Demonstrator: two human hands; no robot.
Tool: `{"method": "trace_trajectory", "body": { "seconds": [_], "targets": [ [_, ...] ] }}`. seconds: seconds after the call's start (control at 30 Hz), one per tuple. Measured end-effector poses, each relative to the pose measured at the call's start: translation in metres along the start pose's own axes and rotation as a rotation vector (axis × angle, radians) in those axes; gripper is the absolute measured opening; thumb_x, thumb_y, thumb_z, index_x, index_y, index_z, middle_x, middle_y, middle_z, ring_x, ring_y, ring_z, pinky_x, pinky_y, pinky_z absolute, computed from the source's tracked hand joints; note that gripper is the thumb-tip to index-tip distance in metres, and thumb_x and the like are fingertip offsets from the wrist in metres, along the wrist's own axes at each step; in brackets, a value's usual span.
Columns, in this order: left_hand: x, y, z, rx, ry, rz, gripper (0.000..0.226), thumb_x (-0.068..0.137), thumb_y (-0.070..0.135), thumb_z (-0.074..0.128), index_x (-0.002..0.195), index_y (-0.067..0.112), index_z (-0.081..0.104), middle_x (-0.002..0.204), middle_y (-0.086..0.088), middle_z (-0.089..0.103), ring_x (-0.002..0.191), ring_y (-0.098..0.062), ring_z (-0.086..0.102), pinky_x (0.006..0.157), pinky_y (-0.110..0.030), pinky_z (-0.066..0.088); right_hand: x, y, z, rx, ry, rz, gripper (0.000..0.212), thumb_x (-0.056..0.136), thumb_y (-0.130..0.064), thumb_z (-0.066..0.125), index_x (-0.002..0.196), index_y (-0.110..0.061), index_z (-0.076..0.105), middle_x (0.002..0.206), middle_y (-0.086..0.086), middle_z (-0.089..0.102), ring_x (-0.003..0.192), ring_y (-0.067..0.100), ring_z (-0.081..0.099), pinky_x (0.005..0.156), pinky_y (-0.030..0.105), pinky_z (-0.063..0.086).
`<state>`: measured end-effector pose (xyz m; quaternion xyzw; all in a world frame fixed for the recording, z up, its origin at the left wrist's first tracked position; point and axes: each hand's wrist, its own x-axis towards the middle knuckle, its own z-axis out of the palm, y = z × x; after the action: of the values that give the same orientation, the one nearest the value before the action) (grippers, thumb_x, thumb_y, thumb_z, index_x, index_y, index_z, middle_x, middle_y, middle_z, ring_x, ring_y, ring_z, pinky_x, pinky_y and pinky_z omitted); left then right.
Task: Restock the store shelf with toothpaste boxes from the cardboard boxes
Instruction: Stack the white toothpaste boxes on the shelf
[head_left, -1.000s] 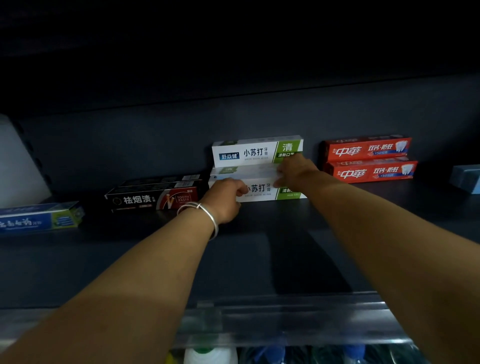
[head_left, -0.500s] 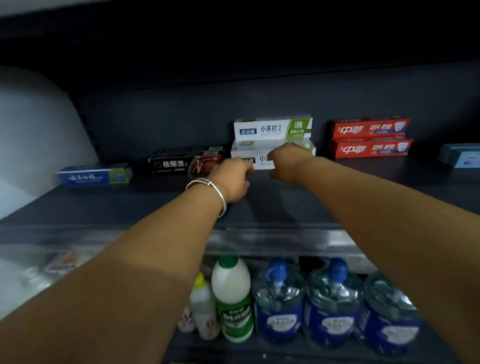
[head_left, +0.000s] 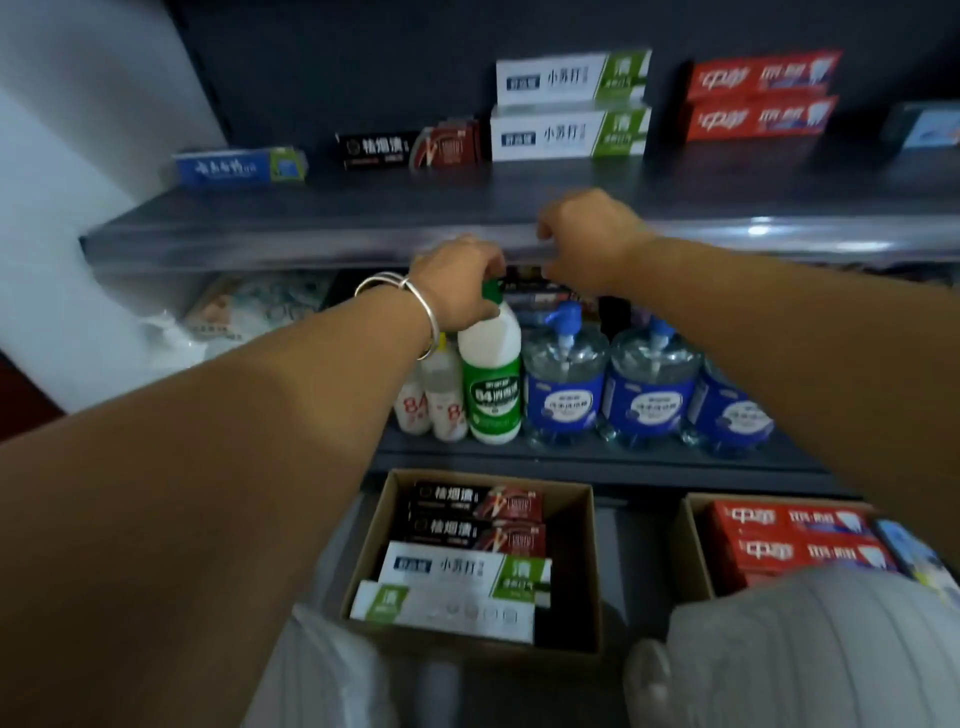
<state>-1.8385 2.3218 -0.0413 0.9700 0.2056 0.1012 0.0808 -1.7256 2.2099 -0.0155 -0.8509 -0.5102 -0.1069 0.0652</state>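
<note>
Toothpaste boxes stand in a row along the back of the upper shelf (head_left: 363, 208), long faces forward. From left to right: a single blue box (head_left: 240, 166); a black-and-red box (head_left: 410, 149); two white-and-green boxes stacked one on the other, upper (head_left: 571, 78) and lower (head_left: 569, 134); two red boxes stacked likewise, upper (head_left: 761, 74) and lower (head_left: 758, 117); and a pale blue box (head_left: 922, 126) cut off at the right edge.

On the floor below, the left cardboard box (head_left: 571, 571) contains two black-and-red toothpaste boxes (head_left: 475, 517) at the far side and two white-and-green toothpaste boxes (head_left: 457, 587) at the near side, all lying flat. The right cardboard box (head_left: 688, 551) contains red toothpaste boxes (head_left: 795, 540), with a pale blue box partly visible at its right side.

Left hand (head_left: 457, 286), with a silver bangle (head_left: 410, 306) at the wrist, hangs in front of the shelf edge with fingers loosely curled and nothing gripped. Right hand (head_left: 592, 239) is level with the shelf edge, fingers likewise loosely curled and holding nothing. Both hands are well apart from the shelved toothpaste boxes behind them and from the cardboard boxes below.

Lower shelf (head_left: 571, 467) carries white bottles (head_left: 434, 405), a green-labelled bottle (head_left: 491, 384) and blue-labelled pump bottles (head_left: 608, 384).
</note>
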Motion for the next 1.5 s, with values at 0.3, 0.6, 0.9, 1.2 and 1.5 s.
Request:
{"method": "trace_trajectory", "body": {
  "seconds": [0.3, 0.6, 0.9, 1.2, 1.5],
  "targets": [
    [-0.072, -0.05, 0.119, 0.015, -0.292, -0.076, 0.05, 0.078, 0.023, 0.072, 0.124, 0.017, 0.053, 0.129, -0.006, 0.051, 0.119, -0.027, 0.048, 0.098, -0.039, 0.04, -0.057, -0.043, 0.146, 0.066, -0.309, -0.097, 0.04, 0.084, -0.021, 0.063, 0.119, -0.004, 0.055, 0.121, 0.019, 0.055, 0.112, 0.034, 0.053, 0.09, 0.04, 0.046],
    [-0.104, -0.085, 0.203, -0.044, -0.523, -0.113, 0.047, 0.077, 0.021, 0.071, 0.122, 0.023, 0.054, 0.124, -0.001, 0.053, 0.117, -0.021, 0.05, 0.102, -0.041, 0.037, -0.088, -0.074, 0.241, 0.175, -0.646, -0.182, 0.048, 0.08, -0.038, 0.069, 0.12, -0.015, 0.057, 0.122, 0.008, 0.055, 0.11, 0.025, 0.053, 0.088, 0.034, 0.048],
    [-0.124, -0.091, 0.228, -0.071, -0.608, -0.133, 0.047, 0.08, 0.019, 0.07, 0.123, 0.021, 0.053, 0.126, 0.002, 0.052, 0.118, -0.018, 0.05, 0.101, -0.041, 0.035, -0.114, -0.088, 0.266, 0.195, -0.838, -0.241, 0.058, 0.077, -0.033, 0.074, 0.127, -0.016, 0.05, 0.125, 0.003, 0.055, 0.113, 0.019, 0.053, 0.089, 0.029, 0.047],
    [-0.133, -0.074, 0.233, -0.086, -0.606, -0.101, 0.047, 0.08, 0.022, 0.07, 0.124, 0.021, 0.052, 0.126, 0.003, 0.052, 0.117, -0.017, 0.05, 0.099, -0.036, 0.034, -0.133, -0.07, 0.274, -0.017, -0.869, -0.326, 0.081, 0.075, -0.026, 0.075, 0.142, -0.018, 0.031, 0.141, 0.005, 0.04, 0.127, 0.024, 0.041, 0.1, 0.04, 0.044],
    [-0.138, -0.054, 0.246, -0.106, -0.644, -0.076, 0.046, 0.078, 0.02, 0.073, 0.12, 0.02, 0.054, 0.122, 0.001, 0.053, 0.115, -0.017, 0.051, 0.102, -0.043, 0.036, -0.161, -0.058, 0.279, -0.027, -0.787, -0.231, 0.081, 0.076, -0.029, 0.074, 0.141, -0.014, 0.029, 0.143, 0.009, 0.035, 0.132, 0.027, 0.033, 0.105, 0.043, 0.039]
  ]
}}
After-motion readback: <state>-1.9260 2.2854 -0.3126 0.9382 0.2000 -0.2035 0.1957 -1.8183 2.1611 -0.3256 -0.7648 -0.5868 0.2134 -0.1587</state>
